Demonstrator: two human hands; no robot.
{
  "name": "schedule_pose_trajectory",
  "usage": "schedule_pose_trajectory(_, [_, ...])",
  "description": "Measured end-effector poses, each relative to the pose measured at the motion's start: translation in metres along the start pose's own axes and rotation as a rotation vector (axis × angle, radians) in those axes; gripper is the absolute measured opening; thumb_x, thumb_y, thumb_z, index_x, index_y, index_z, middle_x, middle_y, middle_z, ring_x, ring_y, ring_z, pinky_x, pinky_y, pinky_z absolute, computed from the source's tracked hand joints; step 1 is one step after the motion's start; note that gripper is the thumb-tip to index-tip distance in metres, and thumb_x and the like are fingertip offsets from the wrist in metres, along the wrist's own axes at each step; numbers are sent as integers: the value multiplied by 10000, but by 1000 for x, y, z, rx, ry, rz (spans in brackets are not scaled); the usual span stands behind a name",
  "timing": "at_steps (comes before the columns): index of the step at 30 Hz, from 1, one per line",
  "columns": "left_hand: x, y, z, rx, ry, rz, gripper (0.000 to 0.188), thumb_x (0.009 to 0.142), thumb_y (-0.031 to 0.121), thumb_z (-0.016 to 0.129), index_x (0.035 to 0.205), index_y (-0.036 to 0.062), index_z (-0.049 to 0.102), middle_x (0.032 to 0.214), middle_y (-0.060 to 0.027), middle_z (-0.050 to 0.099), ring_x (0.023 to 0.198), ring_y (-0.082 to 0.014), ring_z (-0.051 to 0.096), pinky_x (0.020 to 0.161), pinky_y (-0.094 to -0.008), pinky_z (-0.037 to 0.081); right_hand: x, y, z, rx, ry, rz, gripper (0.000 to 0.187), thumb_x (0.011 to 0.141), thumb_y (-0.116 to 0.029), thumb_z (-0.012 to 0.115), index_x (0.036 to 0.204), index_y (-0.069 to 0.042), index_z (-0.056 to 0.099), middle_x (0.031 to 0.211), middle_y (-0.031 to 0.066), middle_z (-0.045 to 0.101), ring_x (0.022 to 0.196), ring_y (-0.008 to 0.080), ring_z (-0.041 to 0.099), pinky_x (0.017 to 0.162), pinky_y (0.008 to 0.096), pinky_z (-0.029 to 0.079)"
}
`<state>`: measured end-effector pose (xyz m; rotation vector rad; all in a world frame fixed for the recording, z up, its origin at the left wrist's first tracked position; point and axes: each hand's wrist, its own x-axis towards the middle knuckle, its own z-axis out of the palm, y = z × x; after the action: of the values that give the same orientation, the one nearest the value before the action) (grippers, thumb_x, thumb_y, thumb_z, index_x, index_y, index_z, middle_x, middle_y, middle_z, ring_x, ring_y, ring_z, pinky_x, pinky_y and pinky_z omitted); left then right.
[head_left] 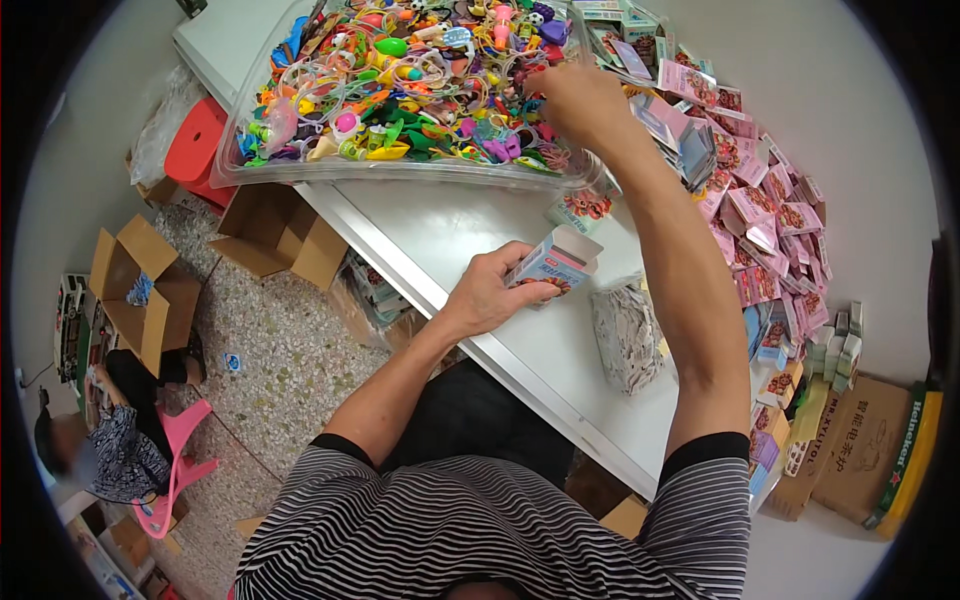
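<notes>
Holding a small open-topped carton (553,264) over the white counter (410,232): your left hand (488,290), fingers wrapped around its sides. Your right hand (582,100) is over the right part of the clear plastic tub (400,174) of mixed small toys (395,95); cannot tell whether its fingers grip one. Grey-white bundle (625,337) on counter, right of carton.

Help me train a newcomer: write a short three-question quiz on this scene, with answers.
1. Which of the wearer's hands holds the small open light-blue cardboard box?
2. True or false: the right hand is at the clear plastic tub of small multicoloured toys.
3. The person seated at lower left uses: a) a brown wooden bench; b) a pink plastic chair; c) a grey metal stool.

Key: 1. The left hand. 2. True. 3. b.
</notes>
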<state>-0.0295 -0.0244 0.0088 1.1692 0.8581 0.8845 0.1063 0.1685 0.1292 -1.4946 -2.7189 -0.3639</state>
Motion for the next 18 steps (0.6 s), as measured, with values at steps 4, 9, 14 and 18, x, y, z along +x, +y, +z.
schedule_pose_trajectory(4, [4,-2,5,-18,-21,12,330,860,141,797,1131,6,665,915,-50,730,793,-84,665,737,-259,540,7,13,-2,21,-91,20,312,807,-106,665,1093,-190,756,977,164,731,925,354,704,795,478,562])
schedule_pose_trajectory(9, [8,-7,9,-104,-34,16,323,864,119,794,1136,2,666,922,-48,730,799,-83,667,735,-255,540,-21,34,-29,212,207,128,274,875,-285,715,1078,-107,761,832,177,721,759,330,703,721,425,539])
schedule_pose_trajectory(14, [3,-15,1,-162,-53,12,372,887,63,766,1199,-47,599,1039,-117,726,913,-168,705,816,-310,589,-88,14,-57,776,236,155,326,892,-299,720,1058,-21,756,888,103,728,732,138,631,669,320,492])
schedule_pose_trajectory(18, [1,-14,13,-168,-64,56,374,871,54,778,1197,-39,619,1059,-114,728,923,-164,708,832,-303,583,-166,-18,-60,1098,13,253,189,908,-113,682,1062,-24,745,882,68,725,746,76,608,643,251,470])
